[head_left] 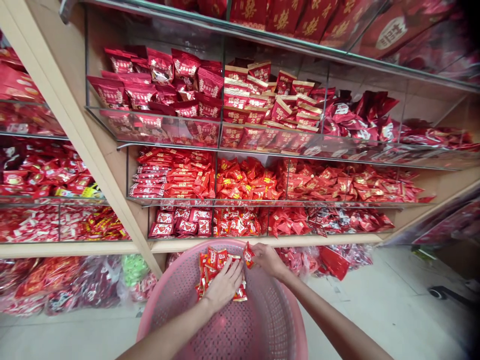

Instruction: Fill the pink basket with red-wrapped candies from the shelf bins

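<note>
A pink perforated plastic basket (161,300) stands on the floor in front of the shelves. Several small red candy packets (212,257) lie in a pile at its far left inside. My left hand (225,285) rests over this pile with its fingers stretched out and touching the packets, hiding some of them. Near the basket's far rim, my right hand (267,259) pinches one red candy packet (248,255) between thumb and fingers.
Glass-fronted shelves (255,204) hold rows of red-wrapped sweets in divided compartments, just beyond the basket. Clear plastic bags of sweets (86,285) lie on the floor under the left shelf. More bags (330,260) sit at right. A slanted wooden post (86,130) divides the shelving.
</note>
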`<state>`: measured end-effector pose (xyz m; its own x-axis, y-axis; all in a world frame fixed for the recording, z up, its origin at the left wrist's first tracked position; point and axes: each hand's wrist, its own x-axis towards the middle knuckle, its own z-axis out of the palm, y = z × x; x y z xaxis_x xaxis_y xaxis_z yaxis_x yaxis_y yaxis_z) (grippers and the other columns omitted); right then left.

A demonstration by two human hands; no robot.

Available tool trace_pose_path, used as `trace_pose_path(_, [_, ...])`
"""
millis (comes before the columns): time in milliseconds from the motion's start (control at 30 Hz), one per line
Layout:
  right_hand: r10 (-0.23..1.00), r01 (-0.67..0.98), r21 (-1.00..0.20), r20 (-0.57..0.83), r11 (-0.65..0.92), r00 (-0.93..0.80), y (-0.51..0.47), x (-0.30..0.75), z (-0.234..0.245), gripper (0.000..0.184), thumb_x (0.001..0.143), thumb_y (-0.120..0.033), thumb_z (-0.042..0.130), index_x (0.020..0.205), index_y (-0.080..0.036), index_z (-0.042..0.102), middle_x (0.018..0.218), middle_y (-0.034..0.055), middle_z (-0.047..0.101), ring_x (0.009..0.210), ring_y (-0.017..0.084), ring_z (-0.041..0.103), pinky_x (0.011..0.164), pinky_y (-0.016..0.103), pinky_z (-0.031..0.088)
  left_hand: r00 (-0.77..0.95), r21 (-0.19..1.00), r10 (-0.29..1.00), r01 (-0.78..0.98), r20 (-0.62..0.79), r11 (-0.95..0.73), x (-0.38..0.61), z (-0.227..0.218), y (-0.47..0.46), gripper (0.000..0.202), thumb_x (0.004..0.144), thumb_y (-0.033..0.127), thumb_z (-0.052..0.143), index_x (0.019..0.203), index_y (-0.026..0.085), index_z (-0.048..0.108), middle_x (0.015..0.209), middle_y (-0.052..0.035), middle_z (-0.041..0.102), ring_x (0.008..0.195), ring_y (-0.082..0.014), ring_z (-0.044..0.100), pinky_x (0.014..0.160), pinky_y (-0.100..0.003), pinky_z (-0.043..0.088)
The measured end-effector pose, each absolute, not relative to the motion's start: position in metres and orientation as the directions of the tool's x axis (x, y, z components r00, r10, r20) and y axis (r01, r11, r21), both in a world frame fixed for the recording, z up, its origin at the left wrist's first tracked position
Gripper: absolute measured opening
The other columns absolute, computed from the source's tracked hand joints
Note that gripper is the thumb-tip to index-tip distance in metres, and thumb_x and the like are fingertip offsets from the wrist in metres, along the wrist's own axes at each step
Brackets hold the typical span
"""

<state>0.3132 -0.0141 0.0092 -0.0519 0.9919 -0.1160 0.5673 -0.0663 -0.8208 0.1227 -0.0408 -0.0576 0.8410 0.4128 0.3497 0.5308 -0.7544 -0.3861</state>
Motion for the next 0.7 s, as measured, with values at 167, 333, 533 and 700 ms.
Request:
trace_pose_path(167, [0.993, 0.365, -0.926, -0.114, -0.094, -0.034, -0.008, 0.306, 0.009, 0.025, 0.063, -0.027, 0.056, 0.084, -0.015, 0.053, 0.055, -0.0053, 0.052, 0.043, 0.008, 0.046, 0.044, 0.020, 0.036, 0.887, -0.337, 0.350, 0.443, 0.303, -0.831, 0.117, -0.054, -0.054, 0.030, 0.084, 0.020, 0.040, 0.109, 0.014, 0.054, 0.115, -0.0082, 0.056, 0.109, -0.0161, 0.047, 0.102, -0.040, 0.023])
trace_pose_path(333, [0.991, 0.250, -0.962, -0.125, -0.110, -0.043, -0.007, 0.300, 0.011, 0.028, 0.062, -0.032, 0.060, 0.083, -0.016, 0.051, 0.054, -0.0055, 0.053, 0.043, 0.008, 0.047, 0.045, 0.021, 0.037, 0.897, -0.292, 0.372, 0.432, 0.240, -0.853, 0.111, -0.055, -0.056, 0.026, 0.085, 0.018, 0.036, 0.102, 0.015, 0.057, 0.100, -0.0051, 0.061, 0.097, -0.0152, 0.051, 0.099, -0.035, 0.023])
trace_pose_path(533, [0.981, 0.153, -0.974, -0.180, -0.167, -0.075, -0.007, 0.289, 0.009, 0.036, 0.057, -0.038, 0.067, 0.083, -0.017, 0.052, 0.055, -0.0054, 0.055, 0.044, 0.009, 0.050, 0.047, 0.023, 0.040, 0.868, -0.288, 0.426, 0.489, 0.256, -0.824, 0.109, -0.057, -0.045, 0.036, 0.086, 0.017, 0.030, 0.112, 0.018, 0.055, 0.115, -0.0060, 0.057, 0.112, -0.0201, 0.044, 0.100, -0.036, 0.022])
trace_pose_path(700, [0.973, 0.039, -0.976, -0.216, -0.214, -0.079, -0.005, 0.277, -0.004, 0.043, 0.051, -0.041, 0.071, 0.081, -0.017, 0.051, 0.055, -0.0054, 0.054, 0.045, 0.009, 0.050, 0.046, 0.022, 0.039, 0.875, -0.344, 0.408, 0.479, 0.259, -0.808, 0.108, -0.059, -0.046, 0.036, 0.085, 0.017, 0.032, 0.112, 0.015, 0.055, 0.120, -0.0067, 0.055, 0.114, -0.0214, 0.043, 0.100, -0.038, 0.024])
